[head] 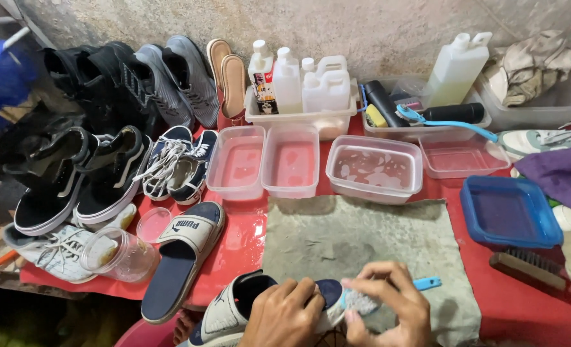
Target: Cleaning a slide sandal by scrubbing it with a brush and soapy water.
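Head view: my left hand (284, 315) is gripping a navy-and-white slide sandal (234, 308) at six o'clock while my right hand (388, 305) is closing around a blue-handled brush (362, 299) on it. At twelve o'clock, clear tubs (375, 168) are holding water.

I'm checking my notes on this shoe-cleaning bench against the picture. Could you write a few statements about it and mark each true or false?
1. The left hand holds a navy and white slide sandal. True.
2. The right hand holds a wooden brush. False: it holds a small brush with a light blue plastic handle; the wooden brush lies apart on the red table cover.
3. The blue plastic tray sits on the grey mat. False: it sits on the red cover, right of the grey mat.
4. A matching slide sandal lies left of the mat. True.
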